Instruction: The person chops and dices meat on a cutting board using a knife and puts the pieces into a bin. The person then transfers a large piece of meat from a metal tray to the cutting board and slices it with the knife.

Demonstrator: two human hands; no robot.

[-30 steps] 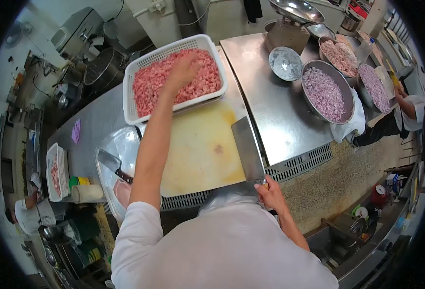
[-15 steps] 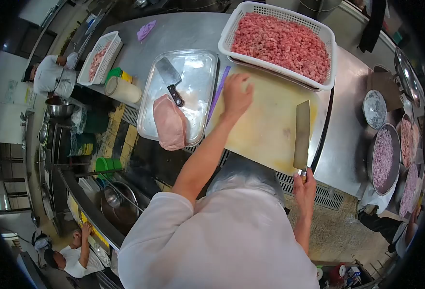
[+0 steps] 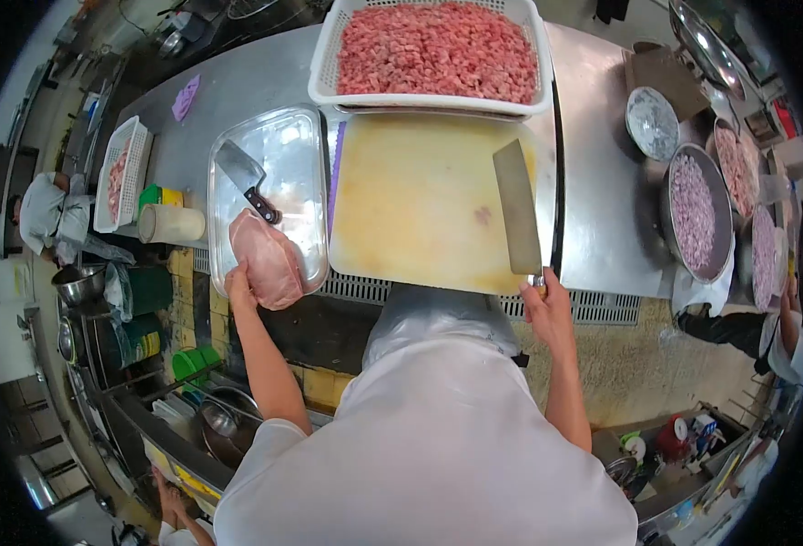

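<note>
My left hand (image 3: 240, 286) is closed on the lower left edge of a pale pink slab of meat (image 3: 267, 259), its fingers partly hidden. The slab lies at the near end of a metal tray (image 3: 308, 146), beside a black-handled knife (image 3: 260, 202). In my right hand (image 3: 547, 298) is the handle of a wide cleaver (image 3: 516, 207), whose blade rests over the right side of the yellowed cutting board (image 3: 411, 209). Behind the board stands a white perforated basket (image 3: 329, 73) full of diced red meat (image 3: 438, 53).
Bowls of chopped onion (image 3: 693, 214) and minced meat (image 3: 735, 168) stand at the right, near a scale (image 3: 665, 82). A jar (image 3: 172, 224), a small basket (image 3: 101, 196) and a purple cloth (image 3: 186, 97) sit left. Other people are at both sides.
My left hand has gone from the diced meat, across the board, to the slab on the tray and gripped its edge. The view has shifted; my right hand keeps the cleaver.
</note>
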